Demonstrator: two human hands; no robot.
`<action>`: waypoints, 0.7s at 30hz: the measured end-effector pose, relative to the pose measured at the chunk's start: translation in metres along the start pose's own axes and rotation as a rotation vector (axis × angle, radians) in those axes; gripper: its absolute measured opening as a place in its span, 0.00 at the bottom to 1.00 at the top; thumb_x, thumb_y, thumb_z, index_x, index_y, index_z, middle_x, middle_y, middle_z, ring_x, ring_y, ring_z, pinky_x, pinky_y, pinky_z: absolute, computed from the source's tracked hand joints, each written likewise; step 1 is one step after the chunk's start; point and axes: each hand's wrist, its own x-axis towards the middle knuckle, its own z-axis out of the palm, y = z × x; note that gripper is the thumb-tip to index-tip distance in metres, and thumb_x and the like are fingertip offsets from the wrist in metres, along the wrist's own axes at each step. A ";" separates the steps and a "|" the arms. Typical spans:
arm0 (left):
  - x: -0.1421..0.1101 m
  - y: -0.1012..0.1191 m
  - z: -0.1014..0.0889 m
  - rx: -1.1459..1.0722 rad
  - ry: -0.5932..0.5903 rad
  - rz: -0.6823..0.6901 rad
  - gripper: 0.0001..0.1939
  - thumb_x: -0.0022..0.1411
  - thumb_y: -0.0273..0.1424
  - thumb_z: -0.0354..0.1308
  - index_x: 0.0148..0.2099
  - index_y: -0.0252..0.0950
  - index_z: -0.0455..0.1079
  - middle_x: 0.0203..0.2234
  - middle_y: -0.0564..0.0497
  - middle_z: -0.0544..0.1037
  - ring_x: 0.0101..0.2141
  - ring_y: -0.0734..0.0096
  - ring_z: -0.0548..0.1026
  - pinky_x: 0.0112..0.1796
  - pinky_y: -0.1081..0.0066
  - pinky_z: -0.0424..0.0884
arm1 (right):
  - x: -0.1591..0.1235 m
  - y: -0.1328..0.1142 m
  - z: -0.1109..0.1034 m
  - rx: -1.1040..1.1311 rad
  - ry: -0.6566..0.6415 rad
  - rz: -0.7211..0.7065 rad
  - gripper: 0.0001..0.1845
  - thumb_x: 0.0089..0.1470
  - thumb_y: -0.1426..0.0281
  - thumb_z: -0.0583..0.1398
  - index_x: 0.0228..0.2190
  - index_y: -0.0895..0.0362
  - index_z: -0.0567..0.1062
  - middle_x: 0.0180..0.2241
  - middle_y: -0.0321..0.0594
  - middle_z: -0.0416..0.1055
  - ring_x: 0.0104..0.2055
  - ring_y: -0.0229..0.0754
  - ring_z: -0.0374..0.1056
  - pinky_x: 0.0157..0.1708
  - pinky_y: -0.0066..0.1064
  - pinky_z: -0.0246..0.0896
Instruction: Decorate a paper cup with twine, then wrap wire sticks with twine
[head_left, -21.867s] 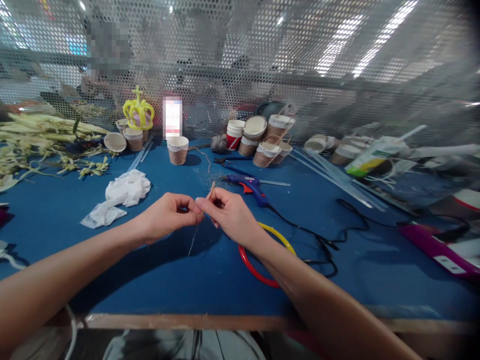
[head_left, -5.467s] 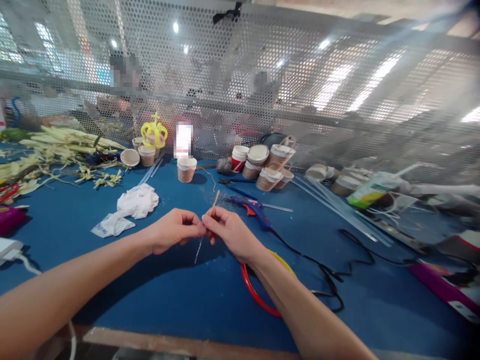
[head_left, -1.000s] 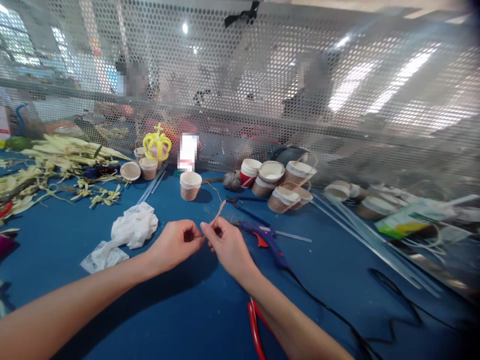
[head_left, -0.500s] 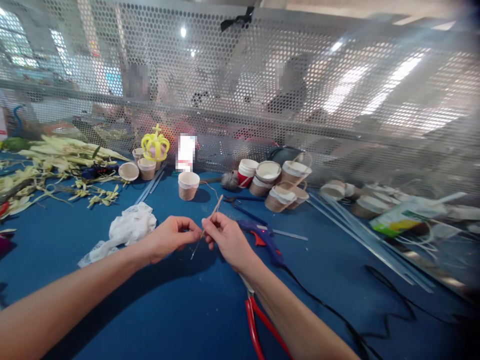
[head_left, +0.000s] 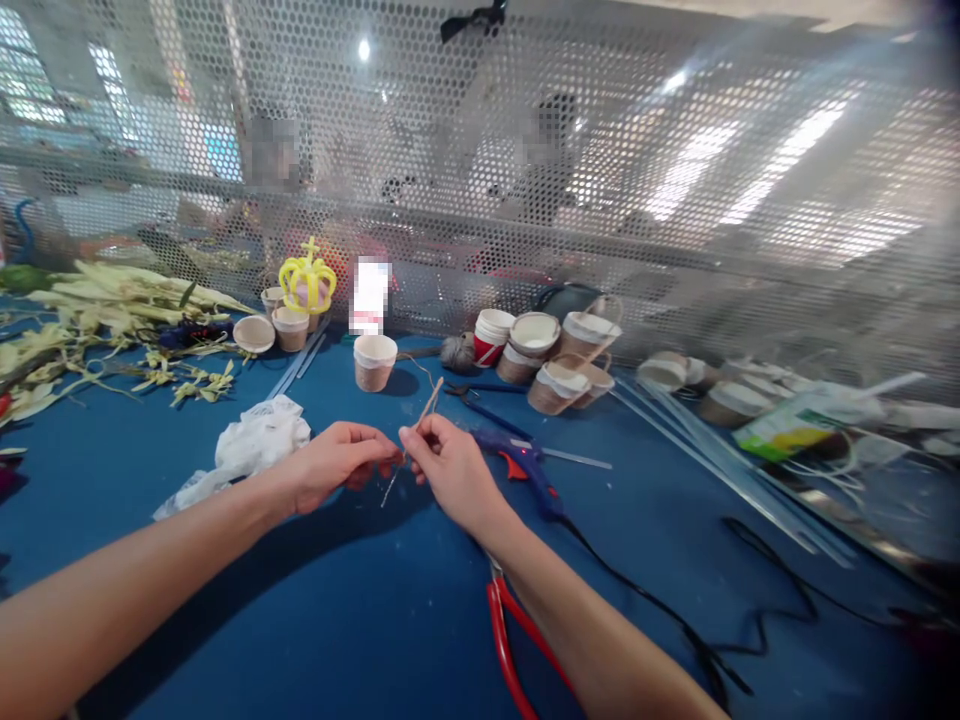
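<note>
My left hand and my right hand meet over the blue table, fingertips pinched together. Between them runs a thin wire wrapped in tan twine; its wrapped end sticks up and away past my right thumb, and a bare thin end hangs down below the fingers. Both hands are closed on this piece. A blue glue gun lies just right of my right hand, with its black cord trailing to the right.
Twine-wrapped paper cups cluster at the back centre, one cup stands alone. A yellow crown and dried leaves lie back left, crumpled white plastic left, red-handled pliers under my right forearm, clear glue sticks right. Perforated screen behind, people beyond it.
Over the last second my hands stayed pinched on the twine-wrapped wire with small finger shifts. The view tilted slightly, so the table's objects sit a little differently in frame.
</note>
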 end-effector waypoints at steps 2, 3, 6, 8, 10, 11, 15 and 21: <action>0.000 -0.002 0.000 0.097 0.018 0.057 0.12 0.47 0.35 0.56 0.22 0.31 0.63 0.16 0.57 0.64 0.16 0.84 0.55 0.19 0.76 0.46 | -0.001 -0.001 0.001 -0.042 0.013 -0.021 0.12 0.50 0.65 0.53 0.20 0.56 0.60 0.16 0.30 0.59 0.17 0.32 0.57 0.18 0.26 0.55; 0.000 -0.004 0.000 0.134 0.027 0.077 0.11 0.47 0.35 0.56 0.21 0.31 0.63 0.15 0.57 0.63 0.17 0.83 0.56 0.19 0.76 0.48 | -0.002 -0.002 0.001 -0.059 0.019 -0.029 0.12 0.50 0.65 0.53 0.19 0.56 0.60 0.16 0.30 0.59 0.17 0.33 0.57 0.18 0.26 0.54; 0.000 -0.008 0.000 0.169 0.044 0.101 0.10 0.46 0.33 0.57 0.22 0.32 0.64 0.15 0.58 0.62 0.17 0.82 0.56 0.20 0.76 0.49 | -0.004 -0.002 0.003 -0.063 0.034 -0.030 0.12 0.49 0.66 0.54 0.19 0.56 0.60 0.16 0.31 0.59 0.17 0.33 0.57 0.18 0.26 0.54; 0.001 -0.010 0.000 0.153 0.041 0.114 0.08 0.47 0.32 0.56 0.23 0.32 0.64 0.15 0.58 0.62 0.18 0.82 0.56 0.20 0.76 0.50 | -0.004 -0.003 0.004 -0.020 0.028 -0.024 0.12 0.49 0.65 0.54 0.19 0.56 0.60 0.16 0.30 0.58 0.17 0.32 0.56 0.18 0.26 0.54; 0.001 -0.009 -0.001 0.114 0.027 0.111 0.07 0.47 0.31 0.56 0.22 0.32 0.65 0.15 0.58 0.63 0.18 0.82 0.57 0.21 0.76 0.51 | -0.003 -0.003 0.003 0.075 -0.019 -0.025 0.12 0.49 0.64 0.54 0.20 0.57 0.61 0.16 0.30 0.59 0.17 0.31 0.56 0.18 0.25 0.55; 0.001 -0.009 -0.001 0.082 0.018 0.099 0.07 0.46 0.30 0.56 0.22 0.31 0.65 0.16 0.58 0.63 0.18 0.83 0.57 0.21 0.76 0.51 | -0.003 -0.003 0.002 0.138 -0.057 -0.033 0.11 0.49 0.64 0.54 0.22 0.57 0.62 0.17 0.30 0.60 0.18 0.31 0.57 0.18 0.25 0.56; 0.001 -0.007 -0.002 -0.041 -0.038 0.040 0.10 0.45 0.32 0.58 0.21 0.31 0.63 0.15 0.58 0.63 0.16 0.84 0.58 0.21 0.76 0.52 | -0.001 -0.005 -0.002 0.275 -0.168 -0.057 0.10 0.49 0.64 0.54 0.24 0.58 0.64 0.19 0.31 0.61 0.20 0.30 0.58 0.19 0.24 0.57; 0.002 -0.009 -0.004 0.079 -0.024 0.095 0.10 0.46 0.33 0.59 0.22 0.32 0.63 0.15 0.57 0.66 0.18 0.83 0.61 0.21 0.77 0.55 | -0.003 -0.004 -0.001 0.114 -0.118 -0.033 0.11 0.49 0.65 0.55 0.20 0.58 0.62 0.17 0.29 0.59 0.17 0.30 0.57 0.18 0.23 0.54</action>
